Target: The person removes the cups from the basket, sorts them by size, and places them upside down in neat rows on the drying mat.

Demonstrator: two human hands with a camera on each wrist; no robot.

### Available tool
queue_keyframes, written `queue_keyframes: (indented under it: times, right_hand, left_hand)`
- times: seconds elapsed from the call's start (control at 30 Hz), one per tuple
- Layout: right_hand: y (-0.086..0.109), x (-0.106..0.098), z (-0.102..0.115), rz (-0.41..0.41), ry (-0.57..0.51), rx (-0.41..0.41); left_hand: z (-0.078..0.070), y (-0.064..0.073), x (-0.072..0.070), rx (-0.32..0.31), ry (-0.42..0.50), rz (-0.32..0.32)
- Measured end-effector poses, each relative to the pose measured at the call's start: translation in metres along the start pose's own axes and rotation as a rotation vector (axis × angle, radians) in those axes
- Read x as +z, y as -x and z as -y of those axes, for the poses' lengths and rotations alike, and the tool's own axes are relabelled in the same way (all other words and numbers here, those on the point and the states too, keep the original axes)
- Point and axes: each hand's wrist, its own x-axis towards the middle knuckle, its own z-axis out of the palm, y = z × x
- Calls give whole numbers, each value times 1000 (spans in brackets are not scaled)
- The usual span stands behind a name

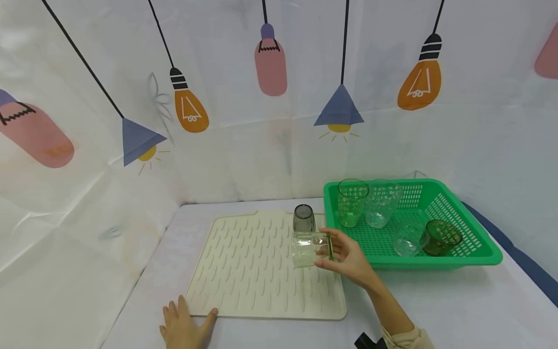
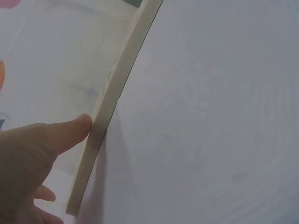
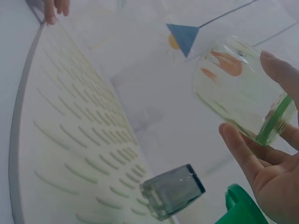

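My right hand pinches a clear drinking glass by its thick greenish base, fingers and thumb on opposite sides. The glass lies sideways in the air above the right part of a cream ribbed drying mat, its mouth pointing left. Behind it a small grey glass stands upside down on the mat near the back right corner; the right wrist view shows this grey glass too. At the mat's front left corner my left hand rests with fingers spread, its thumb touching the mat's edge.
A green plastic basket stands right of the mat. In it are a tall clear glass, a patterned clear glass, a shorter clear glass and a dark brown-green glass. A white cloth wall with printed lamps rises behind the table.
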Motion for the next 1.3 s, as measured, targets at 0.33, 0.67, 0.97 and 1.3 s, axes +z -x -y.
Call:
queue_keyframes:
  times: [0.33, 0.67, 0.97, 1.3]
  right_hand:
    - [0, 3, 1, -5, -10, 26]
    - [-9, 8, 6, -7, 27, 23]
    - [-27, 11, 27, -36, 227, 53]
    - [-64, 4, 3, 39, 329, 106]
  left_hand:
    - [13, -8, -1, 49, 75, 208]
    - [19, -10, 5, 95, 48, 171]
    - [17, -9, 5, 67, 50, 189]
    - [20, -12, 6, 93, 31, 162]
